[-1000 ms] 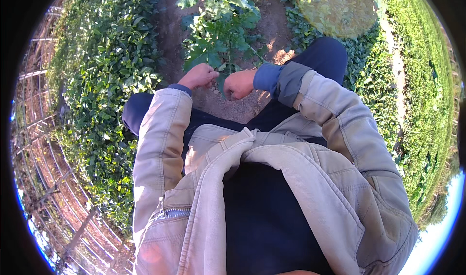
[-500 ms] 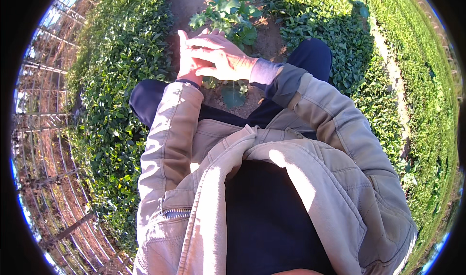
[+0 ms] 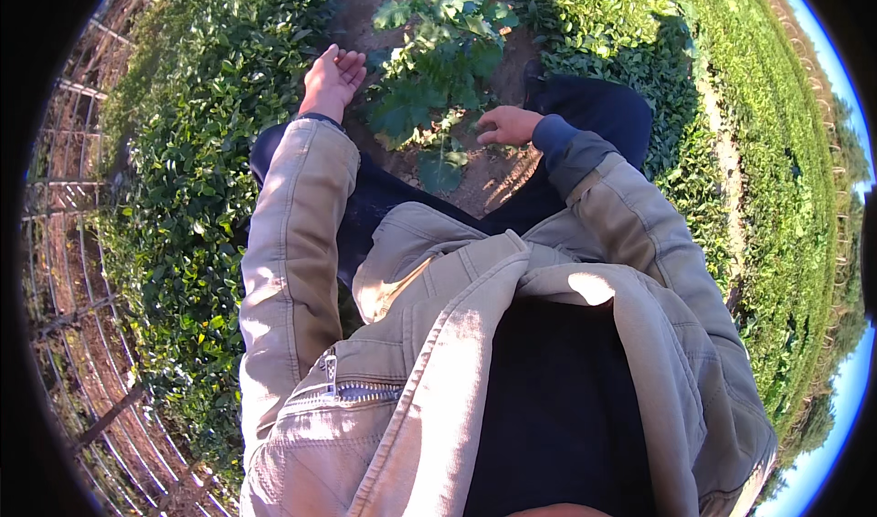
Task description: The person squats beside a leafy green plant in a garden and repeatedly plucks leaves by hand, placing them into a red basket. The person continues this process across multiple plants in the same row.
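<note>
A broad-leaved green plant (image 3: 438,74) grows from the soil between my spread legs. To its left, my left hand (image 3: 334,80) is raised with the palm turned toward the plant, the fingers loosely bent and nothing in them. On the other side, my right hand (image 3: 509,126) hangs low near the lower leaves. Its thumb and fingers are slightly apart and loosely curled, and I see nothing held. One large lower leaf (image 3: 441,167) droops over the soil toward me.
Dense low leafy hedges stand on the left (image 3: 206,188) and on the right (image 3: 603,24). Bare soil (image 3: 352,5) runs between them. A wire fence (image 3: 68,234) bends along the far left. My dark-trousered knee (image 3: 612,115) rests by the right hedge.
My hands were together above the plant, the right laid over the left. They have parted: the left moved left, the right moved right and lower, toward me.
</note>
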Demonstrator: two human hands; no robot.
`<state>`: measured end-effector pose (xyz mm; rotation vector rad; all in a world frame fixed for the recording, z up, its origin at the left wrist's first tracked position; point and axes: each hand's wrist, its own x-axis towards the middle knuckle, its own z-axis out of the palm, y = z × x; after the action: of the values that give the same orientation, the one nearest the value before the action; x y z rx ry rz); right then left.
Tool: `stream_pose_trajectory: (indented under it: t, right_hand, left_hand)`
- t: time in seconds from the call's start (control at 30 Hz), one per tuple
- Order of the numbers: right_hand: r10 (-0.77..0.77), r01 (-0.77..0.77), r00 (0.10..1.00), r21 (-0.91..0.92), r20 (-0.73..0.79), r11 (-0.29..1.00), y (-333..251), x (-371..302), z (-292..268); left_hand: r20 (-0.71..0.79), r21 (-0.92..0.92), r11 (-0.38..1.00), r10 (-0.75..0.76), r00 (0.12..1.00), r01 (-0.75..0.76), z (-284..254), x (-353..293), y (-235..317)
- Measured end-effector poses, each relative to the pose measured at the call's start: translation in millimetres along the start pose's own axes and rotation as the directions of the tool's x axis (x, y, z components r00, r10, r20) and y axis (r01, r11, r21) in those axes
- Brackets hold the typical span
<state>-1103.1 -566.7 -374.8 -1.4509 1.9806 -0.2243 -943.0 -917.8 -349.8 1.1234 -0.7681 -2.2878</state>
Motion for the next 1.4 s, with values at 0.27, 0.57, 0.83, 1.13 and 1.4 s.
stream_pose_trajectory:
  t: [0.27,0.57,0.83,1.13,1.4]
  right_hand:
    - [0.064,0.094,0.937,0.424,-0.344,0.901,13.2,74.0,-43.1]
    - [0.308,-0.103,0.404,0.291,-0.861,0.951,88.0,171.6,-206.5]
    - [0.44,-0.101,0.731,0.555,-0.521,0.826,137.1,226.6,-172.4]
    - [0.23,-0.296,0.727,0.006,-0.647,0.955,43.9,263.1,-173.6]
    - [-0.149,-0.045,0.898,-0.423,-0.413,0.905,-34.2,241.8,-122.9]
  left_hand:
    - [0.135,0.235,0.972,-0.02,0.991,-0.013,35.3,20.8,-6.1]
    - [0.279,0.357,0.934,-0.116,0.953,0.009,71.4,66.1,-9.3]
    - [0.308,0.314,0.949,-0.079,0.948,-0.023,117.0,71.9,-4.5]
    - [0.173,0.367,0.93,-0.069,0.983,0.001,107.2,80.8,-20.6]
    - [0.045,0.239,0.949,-0.222,0.974,0.205,90.8,90.9,-34.7]
